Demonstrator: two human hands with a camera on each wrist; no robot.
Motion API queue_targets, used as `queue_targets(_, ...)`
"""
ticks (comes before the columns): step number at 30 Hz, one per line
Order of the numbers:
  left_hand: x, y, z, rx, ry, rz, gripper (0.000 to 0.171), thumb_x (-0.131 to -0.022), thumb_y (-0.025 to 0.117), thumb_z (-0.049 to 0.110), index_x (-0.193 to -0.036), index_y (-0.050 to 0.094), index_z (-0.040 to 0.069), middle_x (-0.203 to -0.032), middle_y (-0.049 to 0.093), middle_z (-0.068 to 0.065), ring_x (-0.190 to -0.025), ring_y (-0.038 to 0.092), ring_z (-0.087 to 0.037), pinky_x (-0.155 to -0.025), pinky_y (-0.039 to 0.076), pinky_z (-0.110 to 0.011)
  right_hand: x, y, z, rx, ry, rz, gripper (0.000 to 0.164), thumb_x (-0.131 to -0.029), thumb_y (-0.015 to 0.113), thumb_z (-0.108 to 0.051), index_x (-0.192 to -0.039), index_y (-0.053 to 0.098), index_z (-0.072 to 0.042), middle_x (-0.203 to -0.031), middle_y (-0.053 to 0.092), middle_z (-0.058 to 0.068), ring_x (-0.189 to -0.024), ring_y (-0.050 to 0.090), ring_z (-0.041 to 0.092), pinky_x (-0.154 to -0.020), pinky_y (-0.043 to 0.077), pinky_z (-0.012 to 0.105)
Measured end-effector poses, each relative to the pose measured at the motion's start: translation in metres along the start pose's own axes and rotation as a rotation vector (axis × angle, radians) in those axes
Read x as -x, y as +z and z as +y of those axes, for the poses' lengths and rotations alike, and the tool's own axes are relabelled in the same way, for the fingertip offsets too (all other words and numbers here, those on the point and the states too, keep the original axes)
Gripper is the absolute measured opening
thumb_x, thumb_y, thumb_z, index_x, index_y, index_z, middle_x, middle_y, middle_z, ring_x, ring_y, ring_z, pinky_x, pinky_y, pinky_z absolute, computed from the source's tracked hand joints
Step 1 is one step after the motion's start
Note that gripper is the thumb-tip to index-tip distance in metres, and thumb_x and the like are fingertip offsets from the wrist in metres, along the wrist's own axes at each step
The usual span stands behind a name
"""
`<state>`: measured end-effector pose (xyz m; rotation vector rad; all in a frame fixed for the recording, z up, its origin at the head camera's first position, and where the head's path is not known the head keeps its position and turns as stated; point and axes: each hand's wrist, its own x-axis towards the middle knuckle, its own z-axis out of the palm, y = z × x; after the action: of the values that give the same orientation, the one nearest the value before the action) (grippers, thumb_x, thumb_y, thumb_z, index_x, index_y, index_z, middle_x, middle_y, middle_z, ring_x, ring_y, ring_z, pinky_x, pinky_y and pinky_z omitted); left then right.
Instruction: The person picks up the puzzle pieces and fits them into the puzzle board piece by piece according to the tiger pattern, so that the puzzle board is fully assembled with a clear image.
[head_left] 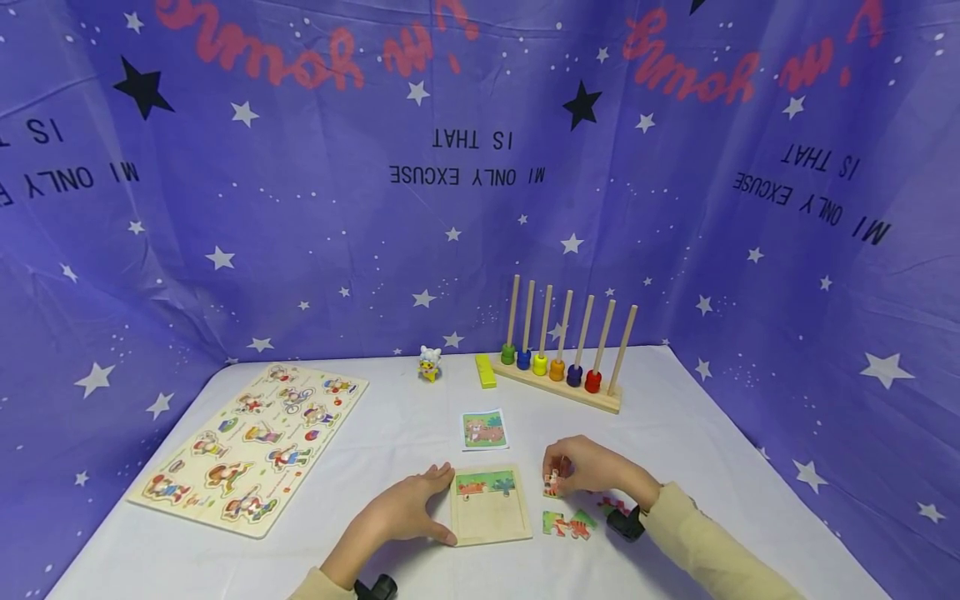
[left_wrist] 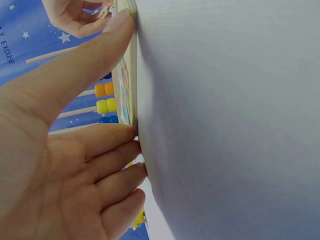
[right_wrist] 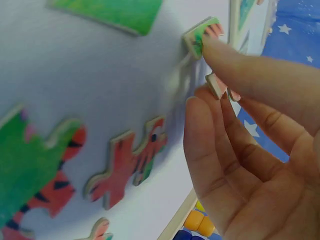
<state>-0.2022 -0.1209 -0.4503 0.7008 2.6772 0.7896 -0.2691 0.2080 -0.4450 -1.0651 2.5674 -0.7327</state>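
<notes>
My left hand lies along the left side of a small wooden puzzle tray, thumb at its near corner and fingertips at the far corner. In the left wrist view, the thumb touches the tray's rim. Green and orange picture pieces fill the tray's top strip; bare wood shows below. To the tray's right, my right hand pinches a jigsaw piece with orange stripes and a green corner, partly hidden by the thumb. Loose jigsaw pieces lie just nearer me.
Beyond the tray lies a picture card of a tiger. A bead abacus, yellow block and small figurine stand at the back. A large peg puzzle board covers the left. More red pieces lie by the right wrist.
</notes>
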Motion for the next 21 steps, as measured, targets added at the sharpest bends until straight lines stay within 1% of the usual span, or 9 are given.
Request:
queue_targets(4, -0.001, 0.000, -0.001, -0.009, 0.001, 0.000, 0.096, -0.066, 0.085, 0.042, -0.141, 0.045, -0.003, -0.149, 0.039, -0.018, -0.137, 0.033, -0.041, -0.110, 0.028, -0.057, -0.002, -0.001, -0.002, -0.039, 0.024, 0.011, 0.014, -0.083, 0.074, -0.003, -0.087, 0.066, -0.014, -0.077, 0.063, -0.007, -0.065, 0.053, 0.004, -0.056, 0.049, 0.021)
queue_targets(7, -0.001, 0.000, -0.001, -0.011, 0.001, 0.000, 0.096, -0.066, 0.084, 0.042, -0.141, 0.045, -0.003, -0.149, 0.039, -0.018, -0.137, 0.033, -0.040, -0.110, 0.028, -0.057, -0.003, -0.003, -0.004, -0.056, 0.018, 0.034, 0.012, -0.084, 0.071, -0.001, -0.085, 0.067, -0.012, -0.077, 0.064, -0.006, -0.065, 0.053, 0.004, -0.056, 0.049, 0.021)
queue_targets(10, -0.001, 0.000, -0.001, -0.015, -0.001, -0.002, 0.096, -0.066, 0.084, 0.043, -0.141, 0.044, -0.003, -0.149, 0.039, -0.017, -0.137, 0.033, -0.040, -0.110, 0.028, -0.057, -0.005, -0.003, -0.007, -0.056, 0.016, 0.062, 0.010, -0.084, 0.072, -0.004, -0.084, 0.067, -0.012, -0.077, 0.065, -0.007, -0.066, 0.053, 0.004, -0.057, 0.048, 0.021)
queue_targets(14, -0.001, 0.001, -0.001, -0.016, -0.005, -0.004, 0.097, -0.066, 0.084, 0.043, -0.141, 0.044, -0.002, -0.149, 0.038, -0.017, -0.137, 0.033, -0.040, -0.110, 0.028, -0.057, -0.007, 0.000, -0.012, -0.069, 0.003, 0.091, 0.010, -0.083, 0.074, -0.004, -0.084, 0.068, -0.012, -0.078, 0.065, -0.008, -0.069, 0.056, 0.004, -0.061, 0.049, 0.022)
queue_targets(21, 0.001, -0.001, 0.001, -0.005, -0.010, -0.002, 0.096, -0.066, 0.084, 0.042, -0.141, 0.045, -0.002, -0.149, 0.039, -0.018, -0.136, 0.033, -0.042, -0.109, 0.028, -0.059, -0.012, 0.008, -0.022, -0.119, -0.060, 0.135, 0.010, -0.085, 0.071, -0.003, -0.086, 0.068, -0.012, -0.081, 0.068, -0.006, -0.073, 0.061, 0.004, -0.066, 0.052, 0.022)
